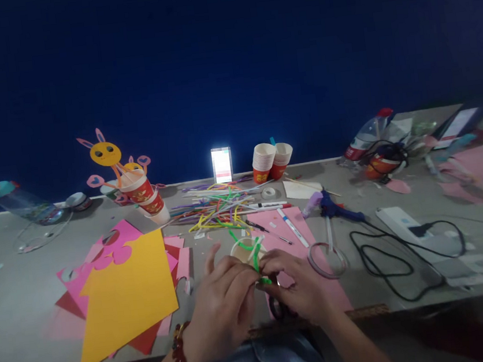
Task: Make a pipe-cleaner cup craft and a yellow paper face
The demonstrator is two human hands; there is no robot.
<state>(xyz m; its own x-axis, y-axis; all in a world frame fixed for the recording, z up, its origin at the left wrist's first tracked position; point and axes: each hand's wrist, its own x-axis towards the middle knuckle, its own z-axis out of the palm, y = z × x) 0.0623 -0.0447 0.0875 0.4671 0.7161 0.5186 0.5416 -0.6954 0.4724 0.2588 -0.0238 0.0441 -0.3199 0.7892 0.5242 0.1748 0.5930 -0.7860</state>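
Note:
In front of me my left hand (pixel 225 299) and my right hand (pixel 299 287) meet over the near edge of the table. Both have their fingertips closed on a fuzzy green pipe cleaner (pixel 256 256), bent upward between them. Behind the fingers a paper cup (pixel 241 252) shows its pale inside; its lower part is hidden by my hands. A white strip (pixel 259 243) crosses near the cup's rim, its kind unclear. Under my right hand the black scissors handles (pixel 277 307) show in part.
Pipe cleaners (pixel 213 204) lie heaped behind the cup. Coloured sheets (pixel 133 298) are at left, near a cup figure (pixel 137 187). Stacked cups (pixel 264 161) stand at the back. A blue glue gun (pixel 336 208), its cord and a power strip (pixel 417 236) lie at right.

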